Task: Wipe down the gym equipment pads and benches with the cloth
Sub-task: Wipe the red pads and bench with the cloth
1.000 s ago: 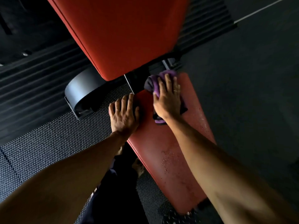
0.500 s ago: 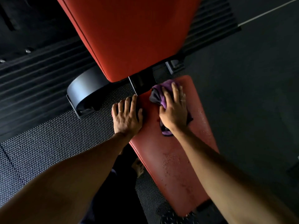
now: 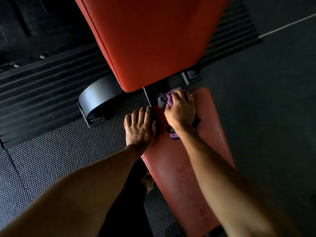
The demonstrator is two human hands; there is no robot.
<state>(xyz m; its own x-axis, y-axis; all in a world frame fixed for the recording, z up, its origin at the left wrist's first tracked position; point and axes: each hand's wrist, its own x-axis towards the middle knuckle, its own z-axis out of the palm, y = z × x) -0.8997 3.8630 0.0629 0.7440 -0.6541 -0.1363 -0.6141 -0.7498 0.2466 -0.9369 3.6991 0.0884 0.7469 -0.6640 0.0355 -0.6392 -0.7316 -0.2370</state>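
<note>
A red seat pad (image 3: 186, 170) runs from the centre toward the bottom right, speckled with small droplets. Above it rises a larger red back pad (image 3: 150, 41). My right hand (image 3: 181, 112) grips a purple cloth (image 3: 164, 100) at the far end of the seat pad, by the black hinge gap; its fingers are curled into the cloth, and a bit of cloth sticks out under the wrist. My left hand (image 3: 140, 127) lies flat with straight fingers on the seat pad's left edge, next to the right hand.
A black curved metal bracket (image 3: 97, 100) of the bench frame sits left of the hinge. Textured rubber flooring (image 3: 51, 159) lies to the left and ribbed black matting (image 3: 42, 79) behind. My leg and bare foot (image 3: 147, 183) stand beside the pad's left edge.
My right hand has curled its fingers into the cloth and bunched it at the pad's far end near the hinge. The left hand stays planted on the pad's edge.
</note>
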